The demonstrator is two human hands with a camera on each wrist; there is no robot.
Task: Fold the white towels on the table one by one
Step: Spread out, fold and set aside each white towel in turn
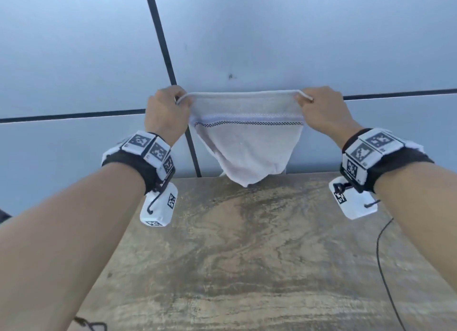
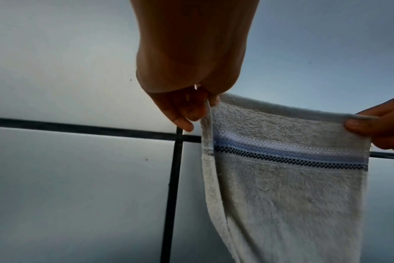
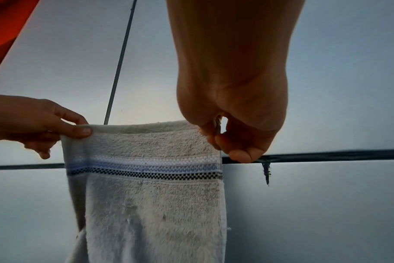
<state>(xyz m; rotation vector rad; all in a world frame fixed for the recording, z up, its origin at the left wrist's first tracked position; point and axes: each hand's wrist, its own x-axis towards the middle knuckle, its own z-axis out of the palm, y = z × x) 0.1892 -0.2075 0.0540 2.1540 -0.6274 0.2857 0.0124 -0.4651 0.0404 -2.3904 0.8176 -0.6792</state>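
A white towel (image 1: 247, 145) with a pale blue and dark checked stripe hangs in the air above the far edge of the table (image 1: 247, 256). My left hand (image 1: 170, 108) pinches its top left corner and my right hand (image 1: 319, 108) pinches its top right corner, with the top hem stretched between them. The towel narrows downward and its lower tip hangs at the table's far edge. The left wrist view shows the towel (image 2: 286, 186) hanging from my left hand (image 2: 196, 108). In the right wrist view the towel (image 3: 151, 195) hangs from my right hand (image 3: 220, 135).
The table top is worn brown wood. Behind it stands a pale panelled wall (image 1: 296, 33) with dark seams. A thin black cable (image 1: 380, 269) runs along the table's right side, and another cable end (image 1: 91, 325) lies at the near left.
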